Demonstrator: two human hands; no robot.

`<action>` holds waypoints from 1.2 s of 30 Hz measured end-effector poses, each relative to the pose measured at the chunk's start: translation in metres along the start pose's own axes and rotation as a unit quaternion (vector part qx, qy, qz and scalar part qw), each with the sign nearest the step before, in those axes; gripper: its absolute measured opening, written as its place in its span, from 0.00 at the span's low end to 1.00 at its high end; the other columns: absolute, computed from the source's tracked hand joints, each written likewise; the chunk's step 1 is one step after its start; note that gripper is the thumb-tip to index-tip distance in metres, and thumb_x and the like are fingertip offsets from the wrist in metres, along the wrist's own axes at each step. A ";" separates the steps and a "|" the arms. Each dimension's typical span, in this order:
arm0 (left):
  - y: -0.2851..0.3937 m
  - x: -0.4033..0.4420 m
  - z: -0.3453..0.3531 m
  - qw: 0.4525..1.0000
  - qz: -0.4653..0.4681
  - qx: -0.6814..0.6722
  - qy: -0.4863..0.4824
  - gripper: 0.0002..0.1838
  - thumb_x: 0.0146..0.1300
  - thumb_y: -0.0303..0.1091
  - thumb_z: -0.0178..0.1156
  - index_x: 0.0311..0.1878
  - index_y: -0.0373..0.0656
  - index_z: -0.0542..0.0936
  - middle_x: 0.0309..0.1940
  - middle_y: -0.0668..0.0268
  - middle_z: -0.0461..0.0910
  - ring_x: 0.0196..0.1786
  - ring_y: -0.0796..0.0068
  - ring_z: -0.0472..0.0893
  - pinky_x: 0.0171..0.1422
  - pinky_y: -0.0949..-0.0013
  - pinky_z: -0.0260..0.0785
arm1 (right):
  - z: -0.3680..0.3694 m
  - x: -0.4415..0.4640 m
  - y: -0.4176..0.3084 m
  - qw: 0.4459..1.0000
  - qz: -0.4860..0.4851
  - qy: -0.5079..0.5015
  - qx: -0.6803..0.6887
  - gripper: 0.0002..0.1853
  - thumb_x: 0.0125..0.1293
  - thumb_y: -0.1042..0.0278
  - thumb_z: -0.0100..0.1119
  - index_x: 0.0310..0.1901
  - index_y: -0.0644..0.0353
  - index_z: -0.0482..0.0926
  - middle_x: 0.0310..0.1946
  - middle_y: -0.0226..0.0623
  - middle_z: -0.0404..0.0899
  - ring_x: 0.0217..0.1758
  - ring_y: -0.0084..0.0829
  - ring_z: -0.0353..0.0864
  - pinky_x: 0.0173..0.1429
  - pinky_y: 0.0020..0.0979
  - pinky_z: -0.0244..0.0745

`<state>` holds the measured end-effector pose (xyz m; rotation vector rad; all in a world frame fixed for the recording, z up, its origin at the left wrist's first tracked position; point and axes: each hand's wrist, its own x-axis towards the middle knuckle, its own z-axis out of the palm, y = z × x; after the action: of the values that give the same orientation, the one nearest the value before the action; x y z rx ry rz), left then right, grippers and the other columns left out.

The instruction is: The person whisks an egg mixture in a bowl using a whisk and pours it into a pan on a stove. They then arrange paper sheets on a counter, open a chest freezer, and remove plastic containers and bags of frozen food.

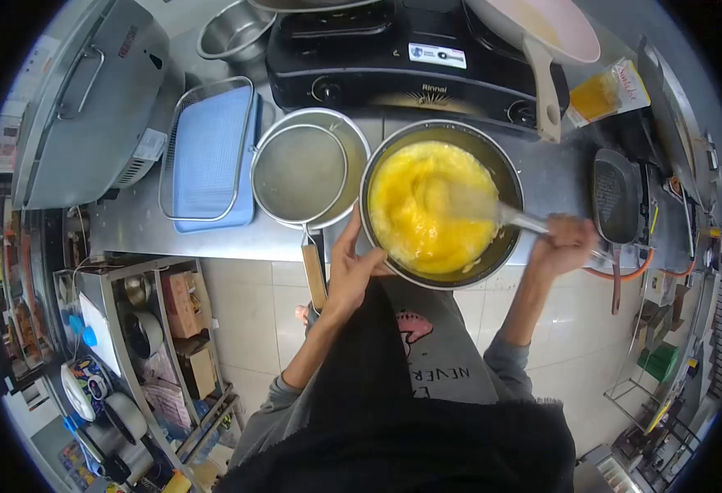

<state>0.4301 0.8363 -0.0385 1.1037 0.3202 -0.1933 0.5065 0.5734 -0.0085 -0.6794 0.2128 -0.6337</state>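
My left hand (351,273) grips the near left side of a dark-lined mixing bowl (505,251), fingers along its wall and thumb at the rim. Inside the bowl is yellow beaten egg (418,238). Closed around the handle of a whisk (527,221), my right hand (569,245) is to the right of the bowl. The whisk's head is in the egg and smeared by motion. Close by on the left, a round mesh strainer (299,174) with a wooden handle rests over a metal pot (359,141).
Behind the bowl stands a black gas stove (361,78) with a pale pan (570,33) on it. A blue tray (205,164) with a wire basket lies left. At right are a yellow-filled packet (603,97) and a small dark pan (616,197). The counter's (131,234) front edge is near me.
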 end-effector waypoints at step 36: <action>0.024 -0.007 -0.146 0.983 -0.171 -0.049 0.041 0.34 0.61 0.66 0.33 0.42 0.40 0.70 0.14 0.74 0.59 0.09 0.86 0.57 0.11 0.81 0.48 | 0.039 -0.003 -0.013 0.993 0.034 -0.088 -0.078 0.17 0.61 0.67 0.44 0.16 0.51 0.55 0.07 0.23 0.50 0.09 0.16 0.47 0.16 0.21 0.46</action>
<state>0.4077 0.9777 -0.0753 0.9558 0.5874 -0.4346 0.5128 0.5881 0.0294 -0.8699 0.1218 -0.4930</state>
